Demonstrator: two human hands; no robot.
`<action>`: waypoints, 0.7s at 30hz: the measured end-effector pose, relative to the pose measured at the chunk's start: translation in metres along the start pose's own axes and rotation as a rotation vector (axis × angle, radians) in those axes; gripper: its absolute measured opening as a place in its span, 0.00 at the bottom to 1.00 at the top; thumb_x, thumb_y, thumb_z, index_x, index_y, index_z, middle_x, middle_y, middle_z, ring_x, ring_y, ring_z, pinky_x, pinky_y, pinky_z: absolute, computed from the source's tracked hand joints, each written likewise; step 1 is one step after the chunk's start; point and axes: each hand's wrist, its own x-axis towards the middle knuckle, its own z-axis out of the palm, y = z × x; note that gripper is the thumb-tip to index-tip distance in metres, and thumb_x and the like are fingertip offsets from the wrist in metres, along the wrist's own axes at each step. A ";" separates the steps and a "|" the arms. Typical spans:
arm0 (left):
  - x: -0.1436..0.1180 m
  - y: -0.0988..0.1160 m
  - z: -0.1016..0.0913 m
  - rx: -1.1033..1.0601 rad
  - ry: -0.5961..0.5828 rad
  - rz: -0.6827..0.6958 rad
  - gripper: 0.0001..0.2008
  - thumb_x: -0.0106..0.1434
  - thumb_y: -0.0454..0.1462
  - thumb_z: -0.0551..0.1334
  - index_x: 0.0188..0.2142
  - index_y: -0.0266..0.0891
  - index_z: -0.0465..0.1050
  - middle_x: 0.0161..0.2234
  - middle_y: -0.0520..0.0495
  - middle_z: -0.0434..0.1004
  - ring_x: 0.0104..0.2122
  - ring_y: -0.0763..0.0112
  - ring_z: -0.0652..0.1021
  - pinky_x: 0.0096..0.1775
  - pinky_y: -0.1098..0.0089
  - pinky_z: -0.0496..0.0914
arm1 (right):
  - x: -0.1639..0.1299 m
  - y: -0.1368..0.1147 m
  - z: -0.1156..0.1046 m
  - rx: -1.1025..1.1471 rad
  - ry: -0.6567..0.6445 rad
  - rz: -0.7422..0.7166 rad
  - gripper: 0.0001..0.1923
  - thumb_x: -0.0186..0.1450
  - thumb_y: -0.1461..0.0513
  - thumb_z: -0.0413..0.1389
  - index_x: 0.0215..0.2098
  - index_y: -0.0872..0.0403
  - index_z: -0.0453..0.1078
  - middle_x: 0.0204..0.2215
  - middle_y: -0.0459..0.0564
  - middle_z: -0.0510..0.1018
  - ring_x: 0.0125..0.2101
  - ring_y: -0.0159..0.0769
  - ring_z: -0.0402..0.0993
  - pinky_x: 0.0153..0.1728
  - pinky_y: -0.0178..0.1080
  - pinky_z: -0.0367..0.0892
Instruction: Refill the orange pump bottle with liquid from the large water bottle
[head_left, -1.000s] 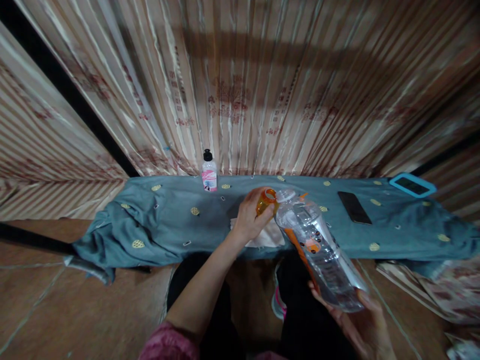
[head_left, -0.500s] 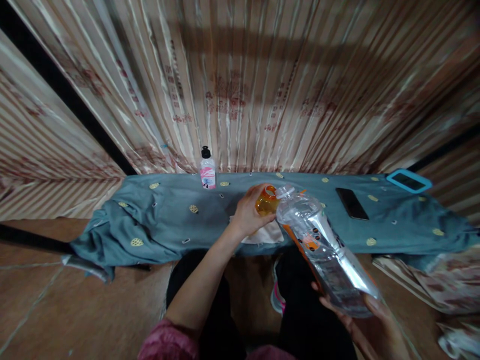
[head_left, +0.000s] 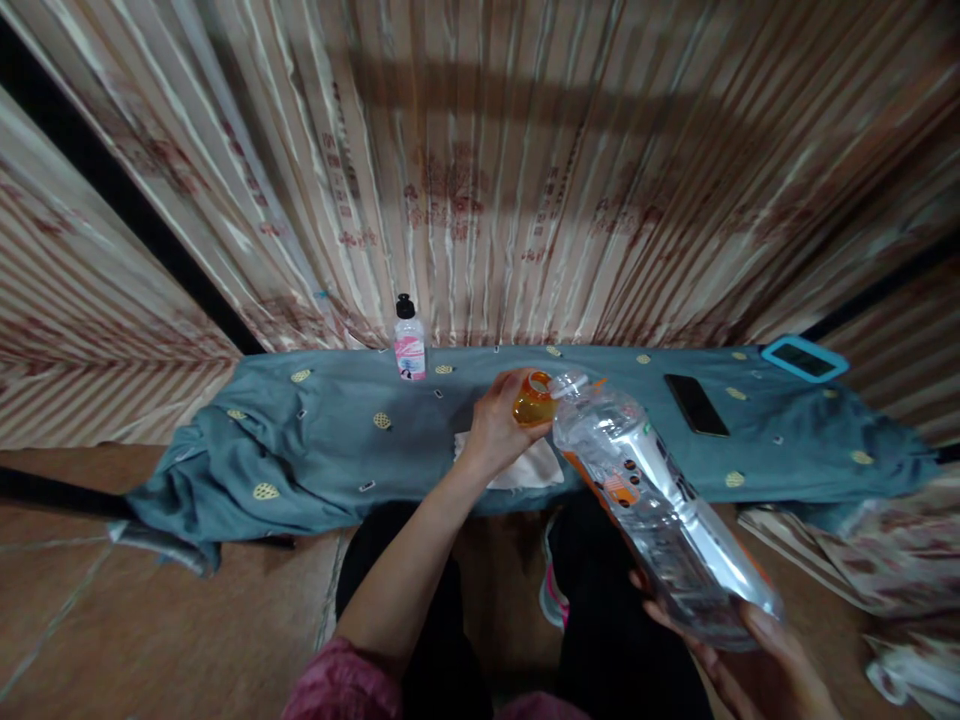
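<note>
My left hand (head_left: pixel 495 425) is closed around a small orange see-through bottle (head_left: pixel 534 402), its open mouth facing up. By its base, my right hand (head_left: pixel 739 650) grips a large clear plastic bottle (head_left: pixel 660 500) with an orange and silver label. That bottle is tilted, its neck pointing up and left, and its mouth is right beside the orange bottle's mouth. Whether the two rims touch, I cannot tell. Clear liquid seems to lie in the large bottle. Under my left hand a white cloth (head_left: pixel 536 467) rests on the covered bench.
A green-blue patterned cloth (head_left: pixel 330 440) covers the long low bench. On it stand a pink-labelled bottle with a black cap (head_left: pixel 409 345), a dark phone (head_left: pixel 697 404) and a blue-framed device (head_left: pixel 805 359). Striped curtains (head_left: pixel 465 180) hang behind. Dark poles (head_left: pixel 135 190) flank the bench.
The large bottle's base and my right hand have shifted slightly right and down. Both bottle mouths stay close together. The background has slid a little left with the camera.
</note>
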 end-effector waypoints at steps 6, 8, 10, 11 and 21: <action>0.004 -0.001 0.004 0.019 -0.030 -0.038 0.30 0.49 0.31 0.74 0.52 0.42 0.70 0.52 0.43 0.79 0.50 0.56 0.81 0.53 0.58 0.76 | 0.016 0.002 -0.025 0.054 0.024 0.060 0.57 0.43 0.55 0.74 0.68 0.47 0.59 0.42 0.54 0.86 0.38 0.57 0.84 0.35 0.50 0.83; 0.005 -0.002 0.004 0.017 -0.039 -0.051 0.31 0.49 0.31 0.73 0.52 0.42 0.70 0.52 0.44 0.79 0.50 0.57 0.81 0.53 0.58 0.76 | 0.015 0.004 -0.027 0.040 -0.011 0.017 0.57 0.46 0.54 0.73 0.70 0.45 0.56 0.45 0.52 0.85 0.39 0.57 0.84 0.37 0.49 0.83; 0.005 -0.003 0.004 0.009 -0.042 -0.055 0.31 0.48 0.31 0.73 0.52 0.42 0.70 0.52 0.43 0.79 0.50 0.57 0.81 0.53 0.57 0.76 | 0.011 0.006 -0.026 0.007 -0.059 -0.057 0.51 0.51 0.52 0.71 0.69 0.43 0.58 0.49 0.50 0.84 0.42 0.55 0.84 0.39 0.47 0.82; 0.006 -0.004 0.003 0.005 -0.041 -0.056 0.31 0.48 0.31 0.73 0.52 0.42 0.70 0.51 0.43 0.79 0.49 0.56 0.81 0.53 0.57 0.76 | 0.009 0.006 -0.026 -0.008 -0.073 -0.079 0.46 0.53 0.52 0.70 0.67 0.41 0.62 0.50 0.48 0.84 0.43 0.54 0.84 0.41 0.47 0.82; 0.010 -0.007 -0.003 -0.026 -0.027 -0.040 0.25 0.52 0.37 0.72 0.50 0.40 0.72 0.48 0.42 0.81 0.47 0.56 0.81 0.51 0.57 0.75 | 0.010 0.002 -0.036 -0.149 -0.210 -0.026 0.20 0.56 0.52 0.68 0.47 0.43 0.79 0.45 0.54 0.85 0.44 0.51 0.83 0.50 0.52 0.76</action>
